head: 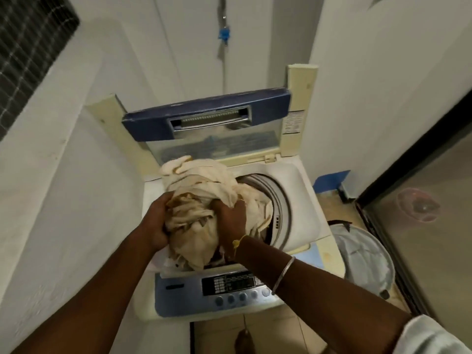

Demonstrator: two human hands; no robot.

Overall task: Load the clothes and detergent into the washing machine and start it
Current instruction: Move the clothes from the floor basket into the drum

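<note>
Over open washing machine (302,198): gripping cream clothes bundle (199,185) with left hand (155,221) near-left, right hand (231,215) on right.

One washing machine (306,195), one raised lid (204,116) and one control panel (178,297) are counted, with five round buttons (231,298) visible on the panel. One bundle of cream clothes (204,180), two hands (left hand (155,221), right hand (231,218)) and one laundry basket (362,254) are counted.
</note>
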